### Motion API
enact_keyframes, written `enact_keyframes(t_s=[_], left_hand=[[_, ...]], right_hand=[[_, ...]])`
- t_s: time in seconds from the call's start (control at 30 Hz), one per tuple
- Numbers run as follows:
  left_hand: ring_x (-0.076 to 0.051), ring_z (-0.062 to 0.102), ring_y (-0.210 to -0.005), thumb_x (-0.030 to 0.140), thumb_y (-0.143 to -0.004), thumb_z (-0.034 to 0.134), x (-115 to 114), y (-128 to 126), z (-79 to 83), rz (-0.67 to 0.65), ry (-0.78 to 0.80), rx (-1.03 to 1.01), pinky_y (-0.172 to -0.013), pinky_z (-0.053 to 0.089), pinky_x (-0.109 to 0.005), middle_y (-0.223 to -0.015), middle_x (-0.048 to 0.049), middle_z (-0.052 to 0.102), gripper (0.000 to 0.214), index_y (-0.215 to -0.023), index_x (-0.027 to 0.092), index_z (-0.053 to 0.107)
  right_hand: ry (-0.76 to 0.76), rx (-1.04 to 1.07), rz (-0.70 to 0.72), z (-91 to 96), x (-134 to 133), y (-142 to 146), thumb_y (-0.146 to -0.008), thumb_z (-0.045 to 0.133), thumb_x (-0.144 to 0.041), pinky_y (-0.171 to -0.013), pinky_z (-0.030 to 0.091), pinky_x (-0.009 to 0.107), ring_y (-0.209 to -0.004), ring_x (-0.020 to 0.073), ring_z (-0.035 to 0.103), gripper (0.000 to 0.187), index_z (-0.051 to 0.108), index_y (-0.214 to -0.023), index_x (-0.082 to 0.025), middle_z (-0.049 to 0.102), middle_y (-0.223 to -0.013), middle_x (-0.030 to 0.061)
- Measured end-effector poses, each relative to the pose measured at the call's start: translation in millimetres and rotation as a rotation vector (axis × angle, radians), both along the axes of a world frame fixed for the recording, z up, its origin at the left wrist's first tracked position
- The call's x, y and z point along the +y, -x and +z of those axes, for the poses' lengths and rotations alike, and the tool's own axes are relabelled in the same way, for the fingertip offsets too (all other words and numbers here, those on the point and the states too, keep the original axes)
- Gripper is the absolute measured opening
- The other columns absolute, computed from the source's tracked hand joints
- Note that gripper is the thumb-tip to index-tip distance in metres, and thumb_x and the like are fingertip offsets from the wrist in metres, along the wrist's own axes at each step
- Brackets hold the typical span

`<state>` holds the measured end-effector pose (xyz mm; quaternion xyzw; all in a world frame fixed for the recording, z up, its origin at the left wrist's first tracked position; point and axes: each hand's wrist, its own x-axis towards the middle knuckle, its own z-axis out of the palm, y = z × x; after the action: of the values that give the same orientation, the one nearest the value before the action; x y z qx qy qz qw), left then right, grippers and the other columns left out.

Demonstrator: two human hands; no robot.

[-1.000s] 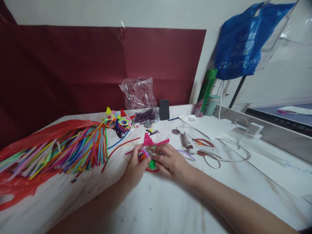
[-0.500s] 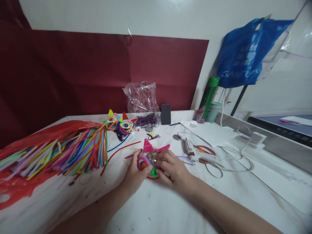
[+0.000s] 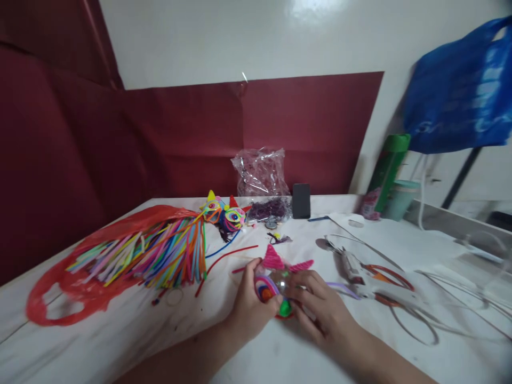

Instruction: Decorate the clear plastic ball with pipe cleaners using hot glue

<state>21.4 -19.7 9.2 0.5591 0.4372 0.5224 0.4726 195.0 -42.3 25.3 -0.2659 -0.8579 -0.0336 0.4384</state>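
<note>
A small pipe-cleaner figure with pink ears, a coiled multicolour eye and a green spot rests on the white table. My left hand is closed round its left side. My right hand grips its right side, fingers curled over it. A finished figure with two coiled eyes lies further back. A spread of coloured pipe cleaners lies on a red plastic bag to the left.
A glue gun with its cord and orange-handled scissors lie to the right. At the back are a clear plastic bag, a dark phone, a green can and a teal cup. A blue bag hangs at right.
The view has swung left and down, so everything sits further right in the picture. Both hands stay on the small figure, about where they were on the table.
</note>
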Motion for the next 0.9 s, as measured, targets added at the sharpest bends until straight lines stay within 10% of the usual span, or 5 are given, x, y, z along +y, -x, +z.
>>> enact_keyframes(t_s=[0.63, 0.9], left_hand=[[-0.024, 0.058, -0.107, 0.013, -0.061, 0.066, 17.1, 13.5, 1.6, 0.048, -0.005, -0.046, -0.093, 0.045, -0.035, -0.119, -0.009, 0.061, 0.066, -0.124, 0.019, 0.047], [-0.024, 0.059, -0.106, 0.016, -0.058, 0.067, 20.2, 13.7, -0.9, 0.083, 0.036, -0.094, -0.09, 0.046, -0.033, -0.117, -0.0081, 0.063, 0.067, -0.122, 0.02, 0.049]], right_hand=[[-0.203, -0.06, -0.238, -9.6, 3.0, 1.1, -0.086, 0.047, -0.01, -0.095, 0.043, 0.056, -0.117, 0.031, 0.049, 0.033, 0.05, -0.117, -0.016, 0.055, -0.122, 0.0179], [-0.1, 0.049, -0.088, -15.5, 0.3, 10.1, -0.092, 0.045, -0.013, -0.068, 0.044, 0.036, -0.069, 0.0179, 0.05, 0.012, 0.044, -0.083, -0.022, 0.054, -0.074, 0.0011]])
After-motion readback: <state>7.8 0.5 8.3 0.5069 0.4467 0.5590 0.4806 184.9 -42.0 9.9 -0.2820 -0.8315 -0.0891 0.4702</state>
